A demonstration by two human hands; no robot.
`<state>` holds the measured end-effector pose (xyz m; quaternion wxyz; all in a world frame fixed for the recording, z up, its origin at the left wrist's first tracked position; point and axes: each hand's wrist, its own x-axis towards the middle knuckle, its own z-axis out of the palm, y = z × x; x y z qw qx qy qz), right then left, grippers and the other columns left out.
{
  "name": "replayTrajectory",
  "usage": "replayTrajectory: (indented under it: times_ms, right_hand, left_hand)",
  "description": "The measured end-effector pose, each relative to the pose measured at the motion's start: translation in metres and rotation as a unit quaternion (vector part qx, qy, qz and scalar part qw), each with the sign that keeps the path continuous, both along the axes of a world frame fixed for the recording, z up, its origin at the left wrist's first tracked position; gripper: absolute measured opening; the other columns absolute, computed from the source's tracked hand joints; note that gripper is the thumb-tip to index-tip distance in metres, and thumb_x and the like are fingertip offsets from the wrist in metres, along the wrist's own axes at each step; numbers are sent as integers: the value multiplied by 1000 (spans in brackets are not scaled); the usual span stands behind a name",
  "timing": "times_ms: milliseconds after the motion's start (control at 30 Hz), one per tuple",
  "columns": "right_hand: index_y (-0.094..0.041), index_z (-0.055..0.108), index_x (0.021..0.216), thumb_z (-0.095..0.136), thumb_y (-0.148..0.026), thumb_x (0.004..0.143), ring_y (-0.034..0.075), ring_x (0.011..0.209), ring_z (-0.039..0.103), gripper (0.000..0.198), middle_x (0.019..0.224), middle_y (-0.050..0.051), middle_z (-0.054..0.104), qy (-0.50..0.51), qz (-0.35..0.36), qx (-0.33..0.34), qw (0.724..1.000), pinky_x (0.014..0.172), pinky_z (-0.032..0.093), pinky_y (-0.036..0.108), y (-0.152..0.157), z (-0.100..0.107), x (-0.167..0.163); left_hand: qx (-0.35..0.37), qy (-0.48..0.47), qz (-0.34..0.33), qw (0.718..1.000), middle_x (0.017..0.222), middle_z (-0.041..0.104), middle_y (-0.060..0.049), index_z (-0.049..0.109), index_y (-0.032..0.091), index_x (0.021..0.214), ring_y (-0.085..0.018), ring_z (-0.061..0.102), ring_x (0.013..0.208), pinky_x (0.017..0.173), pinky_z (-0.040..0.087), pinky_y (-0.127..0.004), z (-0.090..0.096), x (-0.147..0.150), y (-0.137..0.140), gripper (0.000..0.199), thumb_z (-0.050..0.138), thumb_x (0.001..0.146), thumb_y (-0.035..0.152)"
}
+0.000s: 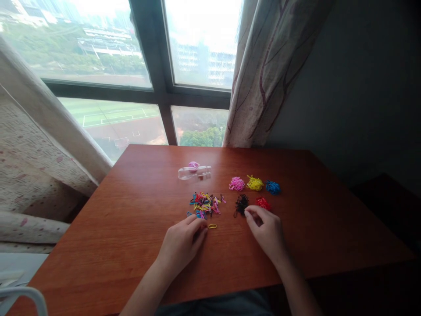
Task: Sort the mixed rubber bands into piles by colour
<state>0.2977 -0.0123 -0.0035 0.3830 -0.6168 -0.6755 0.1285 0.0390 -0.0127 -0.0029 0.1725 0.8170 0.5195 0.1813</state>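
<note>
My left hand (184, 239) is low over the table with thumb and index finger pinched. A small yellow wire-like loop (212, 226) sticks out at those fingertips. Just beyond lies a mixed pile of small coloured loops (205, 202), perhaps pins or bands. My right hand (266, 228) is closed in a pinch beside a pile of black loops (242, 203); anything between its fingertips is too small to make out. Red loops (263, 202) lie behind its knuckles, partly hidden. Farther back sit piles of pink loops (237, 183), yellow loops (255, 182) and blue loops (272, 187).
A clear plastic bottle (189, 173) lies on its side behind the mixed pile, with a pink piece (194, 165) by it. The brown wooden table (131, 232) meets a window and curtains (259, 87) at the back. A white curved rail (29, 293) stands at lower left.
</note>
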Motion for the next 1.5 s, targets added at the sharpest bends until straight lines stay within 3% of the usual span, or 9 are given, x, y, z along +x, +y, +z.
replayTrajectory:
  times_ms: [233,533,700,900,967,1067,1200,1333,1500]
  right_hand:
    - [-21,67,82,52,-28,91,16,59,62,20,69,2,67,56,43,-43,997,55,47,23,-21,-19,-23]
    - [-22,66,84,51,-25,91,16,61,61,17,69,1,66,13,43,-49,998,58,43,24,-19,-18,-24]
    - [-22,65,83,51,-22,92,17,65,61,17,71,1,67,-2,45,-54,998,62,41,25,-20,-16,-26]
    - [-22,65,84,50,-21,92,17,68,62,17,75,2,68,-3,49,-56,997,64,41,26,-19,-18,-25]
    - [-22,65,84,51,-21,91,17,69,63,16,76,1,68,3,44,-53,998,65,42,26,-18,-20,-25]
    - [-22,65,85,51,-21,91,18,71,64,16,78,2,69,13,47,-49,998,66,43,26,-18,-23,-25]
    - [-22,66,87,50,-20,91,18,75,65,16,82,3,70,25,51,-40,998,70,45,27,-18,-24,-26]
    - [-22,65,87,51,-18,90,18,74,64,15,80,2,69,28,51,-42,997,68,44,27,-19,-22,-26]
    - [-22,65,87,52,-17,90,18,72,63,15,80,1,69,23,56,-42,997,67,42,26,-19,-22,-25]
  left_hand:
    - [18,10,4,1000,88,70,1,65,27,93,-15,66,75,64,43,-24,1,2,1,14,51,93,26]
    - [31,71,-36,996,90,70,-1,60,24,88,-16,67,76,63,44,-23,1,10,10,18,44,96,25]
    - [41,62,-21,997,89,71,-1,62,23,89,-15,66,71,61,44,-24,11,21,15,15,48,94,25]
    - [17,38,-41,998,91,70,-2,65,22,92,-17,67,80,69,50,-26,38,77,57,15,51,94,25]
    - [9,36,-47,998,100,69,-3,66,22,102,-18,67,86,75,53,-31,44,103,79,17,52,95,30]
    - [-9,34,-49,998,120,63,-9,59,18,120,-20,64,100,86,55,-41,50,137,107,31,57,95,35]
    - [-22,24,-54,998,125,60,-9,58,18,124,-22,62,105,88,55,-43,51,163,128,34,59,94,34]
    - [-30,23,-61,997,125,60,-9,58,18,124,-22,62,106,88,55,-43,46,165,134,34,59,94,34]
    - [-16,18,-66,998,111,67,-7,65,20,110,-19,65,95,83,54,-36,40,135,124,21,56,95,31]
